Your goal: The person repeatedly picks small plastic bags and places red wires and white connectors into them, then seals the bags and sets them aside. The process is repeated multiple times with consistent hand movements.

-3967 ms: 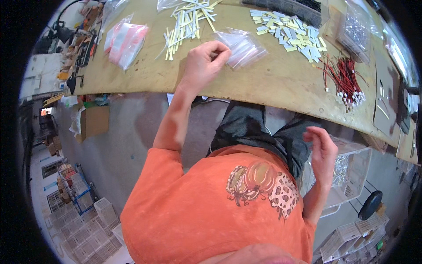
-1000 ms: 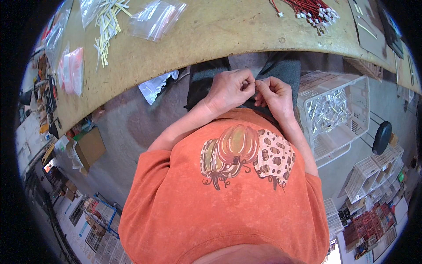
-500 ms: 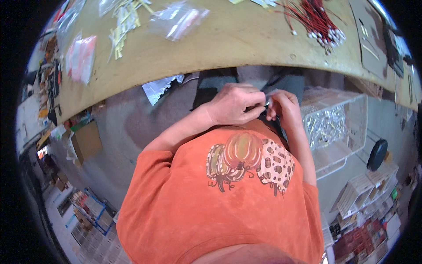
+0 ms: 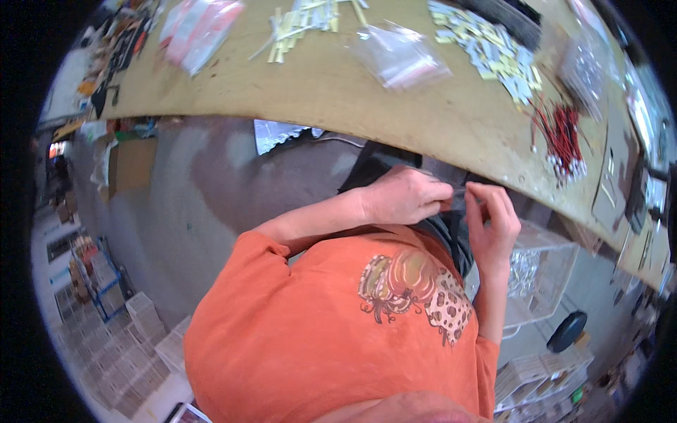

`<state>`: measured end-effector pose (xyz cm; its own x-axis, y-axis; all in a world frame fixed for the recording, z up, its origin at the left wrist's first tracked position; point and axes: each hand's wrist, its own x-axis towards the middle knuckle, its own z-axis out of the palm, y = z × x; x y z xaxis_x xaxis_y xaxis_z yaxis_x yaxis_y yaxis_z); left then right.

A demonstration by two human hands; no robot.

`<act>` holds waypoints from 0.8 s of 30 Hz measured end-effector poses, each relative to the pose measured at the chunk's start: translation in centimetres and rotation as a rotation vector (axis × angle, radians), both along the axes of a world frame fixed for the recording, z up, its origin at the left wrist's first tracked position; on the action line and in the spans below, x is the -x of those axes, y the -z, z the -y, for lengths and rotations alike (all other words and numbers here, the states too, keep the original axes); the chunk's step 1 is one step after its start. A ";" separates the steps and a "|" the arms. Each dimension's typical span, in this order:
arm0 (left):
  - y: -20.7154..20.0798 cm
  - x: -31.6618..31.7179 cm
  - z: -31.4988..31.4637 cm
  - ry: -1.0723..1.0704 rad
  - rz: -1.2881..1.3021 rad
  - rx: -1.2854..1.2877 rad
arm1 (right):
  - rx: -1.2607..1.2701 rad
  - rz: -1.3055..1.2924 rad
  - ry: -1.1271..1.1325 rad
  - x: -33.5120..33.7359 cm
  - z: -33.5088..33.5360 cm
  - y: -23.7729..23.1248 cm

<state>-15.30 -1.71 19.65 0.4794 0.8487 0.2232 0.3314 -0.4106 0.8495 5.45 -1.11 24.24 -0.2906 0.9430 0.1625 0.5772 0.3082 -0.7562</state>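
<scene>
My left hand (image 4: 409, 197) and my right hand (image 4: 493, 222) meet over my lap, just below the table's edge. Fingertips of both are pinched together. A thin, see-through bit of plastic (image 4: 459, 189) spans the small gap between them; most of it is hidden by the fingers, so its full shape cannot be made out. On the table (image 4: 282, 92) above my hands lie clear zip bags (image 4: 405, 60). Red wires with white connectors (image 4: 560, 141) are bunched to the right, beside a heap of white and yellow flat pieces (image 4: 493, 53).
Pale strips (image 4: 303, 28) and bags with pink edges (image 4: 201, 32) lie further left on the table. A clear crate (image 4: 557, 282) with shiny packets stands low at my right, near a black round seat (image 4: 566, 331). Silver foil (image 4: 278, 134) shows under the table edge.
The view has swung, so the tabletop shows more of its right side. My hands have drawn slightly apart, and the right fingers now point up in a pinch.
</scene>
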 end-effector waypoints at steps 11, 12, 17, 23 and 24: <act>-4.8 7.4 -1.6 0.017 0.163 0.047 | -0.088 0.068 -0.439 2.5 -1.3 -1.6; -6.3 9.0 -2.3 -0.131 0.093 -0.017 | -0.108 0.064 -0.431 2.6 -1.3 -1.4; -6.9 18.1 -9.0 -0.756 -0.427 -0.481 | -0.028 0.005 -0.375 2.3 -0.9 -0.6; -5.1 22.1 -11.8 -0.716 -0.728 -0.483 | -0.103 0.029 -0.349 2.0 -0.6 -0.1; -5.0 22.1 -11.8 -0.718 -0.714 -0.462 | -0.107 0.037 -0.343 1.8 -0.5 0.0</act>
<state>-37.36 10.04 24.68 0.0543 0.8872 0.4582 0.9706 -0.1545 0.1843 3.67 -0.61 24.20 -0.5944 0.7681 0.2381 0.4535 0.5647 -0.6896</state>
